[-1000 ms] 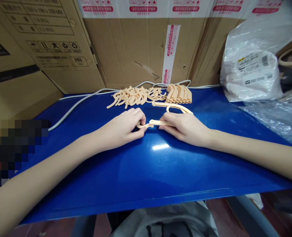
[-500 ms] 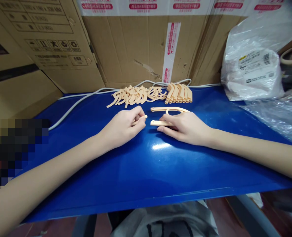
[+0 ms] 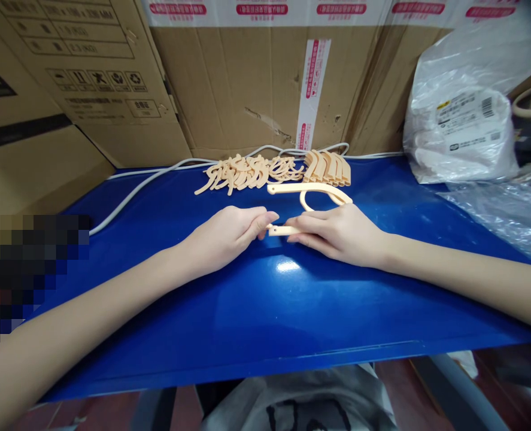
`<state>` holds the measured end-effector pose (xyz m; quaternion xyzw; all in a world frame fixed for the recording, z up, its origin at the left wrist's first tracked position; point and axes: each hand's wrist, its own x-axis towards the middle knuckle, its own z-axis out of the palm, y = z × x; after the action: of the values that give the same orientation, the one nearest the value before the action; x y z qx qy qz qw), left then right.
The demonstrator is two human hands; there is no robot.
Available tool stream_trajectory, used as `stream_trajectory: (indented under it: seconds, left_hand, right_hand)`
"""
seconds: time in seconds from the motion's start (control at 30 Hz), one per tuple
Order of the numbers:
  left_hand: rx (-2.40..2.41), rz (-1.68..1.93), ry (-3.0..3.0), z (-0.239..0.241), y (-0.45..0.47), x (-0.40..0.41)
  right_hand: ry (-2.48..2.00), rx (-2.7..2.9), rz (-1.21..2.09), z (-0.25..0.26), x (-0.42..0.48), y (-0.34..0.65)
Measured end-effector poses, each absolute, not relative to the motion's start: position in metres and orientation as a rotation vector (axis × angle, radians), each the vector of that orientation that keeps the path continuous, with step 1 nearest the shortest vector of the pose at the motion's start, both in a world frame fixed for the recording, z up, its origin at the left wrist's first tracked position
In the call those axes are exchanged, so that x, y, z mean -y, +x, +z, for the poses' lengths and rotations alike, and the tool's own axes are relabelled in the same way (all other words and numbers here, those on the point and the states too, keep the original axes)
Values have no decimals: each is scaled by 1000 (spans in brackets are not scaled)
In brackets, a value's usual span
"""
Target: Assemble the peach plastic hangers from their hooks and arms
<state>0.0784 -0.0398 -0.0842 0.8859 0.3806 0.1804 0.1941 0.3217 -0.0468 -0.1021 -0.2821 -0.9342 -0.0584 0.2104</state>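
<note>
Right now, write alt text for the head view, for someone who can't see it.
A person's right hand grips a beige strip, the left hand a mostly hidden piece near the strip's end. Beyond them on the blue table lie loose parts and a row of curved pieces, with cardboard behind.

Is a glossy blue table [image 3: 229, 335]. Bears a row of beige bars [image 3: 328, 168]. Carries, just left of the row, thin curls [image 3: 285, 170]; further left, a beige heap [image 3: 242, 172]; behind and left of the row, a cable [image 3: 133, 191]; well right, a bag [image 3: 460, 137] and film [image 3: 501, 209].
</note>
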Motion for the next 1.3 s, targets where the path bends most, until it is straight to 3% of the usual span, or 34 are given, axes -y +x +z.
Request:
stream_trajectory:
  seconds: [0.5, 0.93, 1.3]
  left_hand:
    - [-1095, 471, 2433, -79, 82, 45]
    - [-1048, 283, 2572, -80, 81, 42]
    - [-1105, 147, 2673, -75, 81, 47]
  right_hand:
    - [-880, 2537, -52, -101, 47, 321]
    - [-798, 2504, -469, -103, 52, 321]
    - [-799, 2510, -545, -103, 54, 320]
